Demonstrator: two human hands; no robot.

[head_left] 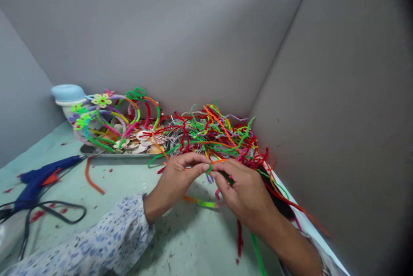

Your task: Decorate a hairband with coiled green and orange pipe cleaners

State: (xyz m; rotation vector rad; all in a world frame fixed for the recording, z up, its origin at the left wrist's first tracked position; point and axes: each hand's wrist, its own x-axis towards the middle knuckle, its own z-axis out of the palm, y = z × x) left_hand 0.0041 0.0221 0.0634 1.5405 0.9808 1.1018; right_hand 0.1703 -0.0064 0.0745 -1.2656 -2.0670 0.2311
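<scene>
My left hand [180, 177] and my right hand [240, 190] meet above the table, fingertips pinched together on a thin pipe cleaner [209, 168] with green and orange parts. Right behind them lies a tangled pile of pipe cleaners [222, 134] in red, green, orange and purple. A striped orange-and-green pipe cleaner [201, 202] lies on the table under my hands. My left sleeve is white with blue spots.
A metal tray [97, 152] holds finished pipe-cleaner headbands [109, 116] and round discs. A blue glue gun [41, 177] with a black cord lies at the left. A pale blue container [68, 95] stands in the back corner. Grey walls close in behind and on the right.
</scene>
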